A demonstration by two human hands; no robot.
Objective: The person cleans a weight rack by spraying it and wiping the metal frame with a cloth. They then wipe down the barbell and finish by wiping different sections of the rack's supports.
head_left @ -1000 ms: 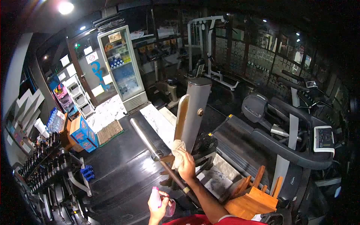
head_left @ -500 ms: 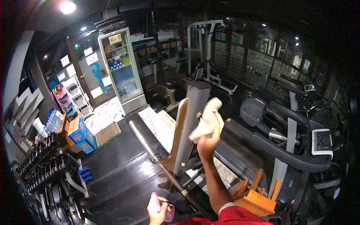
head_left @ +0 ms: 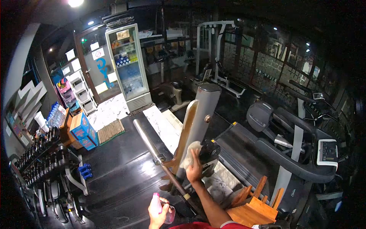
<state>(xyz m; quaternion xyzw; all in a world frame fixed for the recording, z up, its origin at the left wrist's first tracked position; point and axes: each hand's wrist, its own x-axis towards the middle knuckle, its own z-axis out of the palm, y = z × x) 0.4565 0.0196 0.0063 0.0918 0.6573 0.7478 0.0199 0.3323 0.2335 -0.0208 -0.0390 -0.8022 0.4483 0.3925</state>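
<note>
My right hand (head_left: 195,170) presses a pale cloth (head_left: 190,153) against the lower part of a grey upright post (head_left: 199,118) of a gym rack. A tan padded strip (head_left: 187,131) runs along the post's left edge. A steel barbell (head_left: 150,143) rests on the rack and slants from upper left down toward me. My left hand (head_left: 157,214) is low in the view and grips a small spray bottle (head_left: 157,202) with a pink cap.
A dumbbell rack (head_left: 42,164) lines the left wall. A drinks fridge (head_left: 127,65) stands at the back. A treadmill (head_left: 289,152) with a console (head_left: 328,151) is to the right. A wooden stool (head_left: 255,208) sits at my lower right. Dark floor (head_left: 118,179) lies between.
My right hand has dropped with the cloth from the upper part of the post to its lower part. The left hand has stayed low with the bottle.
</note>
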